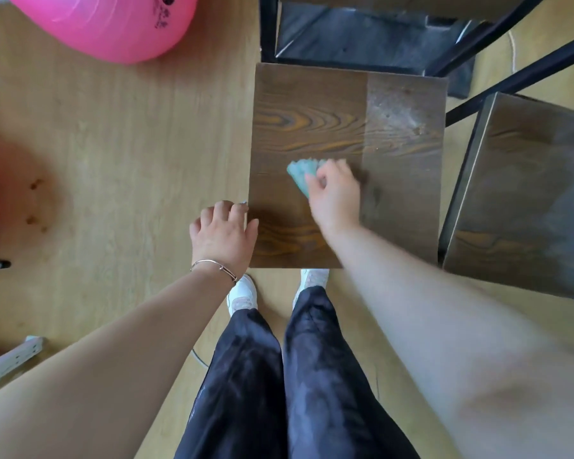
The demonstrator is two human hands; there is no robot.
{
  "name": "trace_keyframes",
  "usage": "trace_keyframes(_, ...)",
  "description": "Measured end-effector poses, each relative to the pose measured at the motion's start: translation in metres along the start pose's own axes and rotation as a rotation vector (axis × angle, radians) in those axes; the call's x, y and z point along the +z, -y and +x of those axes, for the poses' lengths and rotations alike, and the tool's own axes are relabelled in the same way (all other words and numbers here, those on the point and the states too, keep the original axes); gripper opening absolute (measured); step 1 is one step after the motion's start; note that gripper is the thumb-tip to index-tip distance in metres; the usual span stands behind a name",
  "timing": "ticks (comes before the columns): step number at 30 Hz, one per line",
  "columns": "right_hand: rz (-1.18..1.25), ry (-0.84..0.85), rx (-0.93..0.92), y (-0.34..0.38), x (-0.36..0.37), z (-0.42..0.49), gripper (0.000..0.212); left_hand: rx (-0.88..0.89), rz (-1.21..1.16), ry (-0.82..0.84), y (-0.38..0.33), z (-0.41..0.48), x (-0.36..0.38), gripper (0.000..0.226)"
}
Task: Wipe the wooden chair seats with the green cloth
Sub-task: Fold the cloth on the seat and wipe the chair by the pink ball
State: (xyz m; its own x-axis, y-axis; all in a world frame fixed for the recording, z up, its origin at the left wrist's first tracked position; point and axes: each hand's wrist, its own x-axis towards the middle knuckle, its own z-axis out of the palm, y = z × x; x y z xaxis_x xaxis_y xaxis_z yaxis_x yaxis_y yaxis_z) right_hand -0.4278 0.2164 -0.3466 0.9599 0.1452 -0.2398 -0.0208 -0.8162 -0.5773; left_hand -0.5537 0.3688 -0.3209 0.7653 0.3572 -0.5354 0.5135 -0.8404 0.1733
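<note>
A dark wooden chair seat (312, 111) lies straight ahead of me, square and seen from above. Its left part looks dark and clean, and its right strip looks pale and dusty. My right hand (337, 197) grips the green cloth (299, 175) and presses it on the middle of the seat. The cloth sticks out to the left of my fingers. My left hand (224, 235) holds the seat's left front edge, fingers curled over it. A second wooden chair seat (524, 200) stands to the right, tilted in the view.
A black metal frame (497, 34) with a dark shelf stands behind the seat. A big pink ball (113, 24) lies on the light wooden floor at the upper left. My legs and white shoes (242, 293) are just in front of the seat.
</note>
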Motion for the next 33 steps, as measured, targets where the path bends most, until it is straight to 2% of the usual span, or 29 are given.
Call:
trace_keyframes(3, -0.137, -0.031, 0.051, -0.005, -0.031, 0.111, 0.018, 0.009, -0.024, -0.031, -0.032, 0.024, -0.005, 0.041)
trace_keyframes(6, -0.289, 0.006, 0.071, -0.012, -0.049, 0.201, 0.032, 0.028, -0.029, -0.06, -0.064, 0.052, -0.013, 0.042)
trace_keyframes(8, -0.404, 0.07, 0.051, -0.015, -0.055, 0.237, 0.038, 0.047, -0.024, -0.08, -0.082, 0.069, -0.019, 0.042)
trace_keyframes(11, -0.493, 0.142, 0.023, -0.017, -0.056, 0.249, 0.037, 0.073, -0.029, -0.086, -0.104, 0.089, -0.027, 0.043)
trace_keyframes(19, -0.38, 0.192, -0.085, -0.035, -0.065, 0.184, 0.018, 0.11, 0.006, -0.074, -0.126, 0.1, -0.041, 0.043)
trace_keyframes(29, -0.225, 0.331, -0.115, -0.082, -0.051, 0.009, 0.028, 0.207, 0.114, 0.03, -0.106, 0.04, -0.014, 0.044)
trace_keyframes(33, -0.217, 0.34, -0.134, -0.095, -0.041, -0.05, 0.01, 0.233, 0.155, 0.071, -0.095, 0.01, 0.001, 0.044)
